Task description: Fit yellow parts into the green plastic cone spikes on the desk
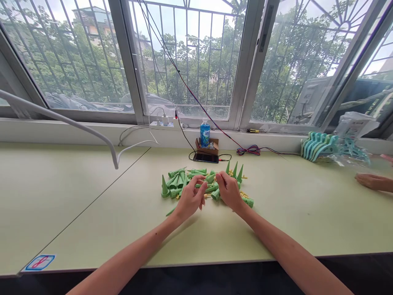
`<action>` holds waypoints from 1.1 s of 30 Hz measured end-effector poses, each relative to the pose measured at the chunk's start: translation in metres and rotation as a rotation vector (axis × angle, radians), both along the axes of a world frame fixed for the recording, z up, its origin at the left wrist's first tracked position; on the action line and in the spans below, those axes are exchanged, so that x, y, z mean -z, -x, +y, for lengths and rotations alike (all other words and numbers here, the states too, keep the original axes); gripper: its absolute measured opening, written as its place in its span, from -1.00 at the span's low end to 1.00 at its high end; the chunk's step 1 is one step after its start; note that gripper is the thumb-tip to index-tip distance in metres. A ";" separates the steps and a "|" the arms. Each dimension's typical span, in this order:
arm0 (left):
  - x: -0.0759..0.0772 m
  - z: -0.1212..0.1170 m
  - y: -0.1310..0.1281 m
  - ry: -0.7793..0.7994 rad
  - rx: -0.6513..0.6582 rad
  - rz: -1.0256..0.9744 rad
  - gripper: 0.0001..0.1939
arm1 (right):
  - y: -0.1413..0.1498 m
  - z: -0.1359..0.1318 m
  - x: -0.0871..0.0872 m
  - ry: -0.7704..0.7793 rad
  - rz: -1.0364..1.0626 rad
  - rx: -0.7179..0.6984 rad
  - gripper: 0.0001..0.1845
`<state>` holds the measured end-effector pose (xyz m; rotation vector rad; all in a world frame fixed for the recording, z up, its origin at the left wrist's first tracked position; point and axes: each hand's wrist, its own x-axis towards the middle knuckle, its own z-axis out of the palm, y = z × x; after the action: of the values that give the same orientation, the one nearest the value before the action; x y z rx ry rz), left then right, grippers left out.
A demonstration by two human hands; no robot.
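A heap of green plastic cones (178, 182) with small yellow pieces lies on the pale green table (92, 192). Both my hands hover over the heap's middle. My left hand (190, 198) has its fingers curled in a pinch around a green cone piece (211, 178). My right hand (229, 190) is closed too, its fingertips meeting the same piece from the other side. Three cones (235, 170) stand upright at the heap's far right.
Behind the heap lie a black phone (206, 157), a small cardboard box (207, 145) and a blue bottle (204, 133). Cables run along the window sill. Teal hangers (319, 145) and another person's hand (373, 181) are at the right. A white cable arches over the left.
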<state>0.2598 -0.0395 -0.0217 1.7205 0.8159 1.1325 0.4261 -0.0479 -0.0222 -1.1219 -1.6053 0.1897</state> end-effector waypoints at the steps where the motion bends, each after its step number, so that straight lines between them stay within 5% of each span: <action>1: -0.001 0.000 0.000 0.028 0.026 -0.010 -0.58 | 0.000 0.000 0.000 -0.001 0.004 0.002 -0.56; 13: -0.011 -0.002 0.001 0.400 0.245 -0.075 -0.38 | 0.001 -0.001 0.002 -0.012 -0.093 -0.052 -0.62; 26: -0.008 0.000 0.004 0.374 0.253 -0.117 -0.59 | -0.001 0.001 0.003 0.013 -0.115 -0.093 -0.62; 33: -0.011 -0.003 0.003 0.233 0.148 -0.028 -0.66 | -0.001 0.000 0.004 0.046 -0.147 -0.091 -0.59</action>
<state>0.2565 -0.0424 -0.0108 1.5409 0.7583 0.9218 0.4276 -0.0476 -0.0264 -1.1201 -1.7925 0.2092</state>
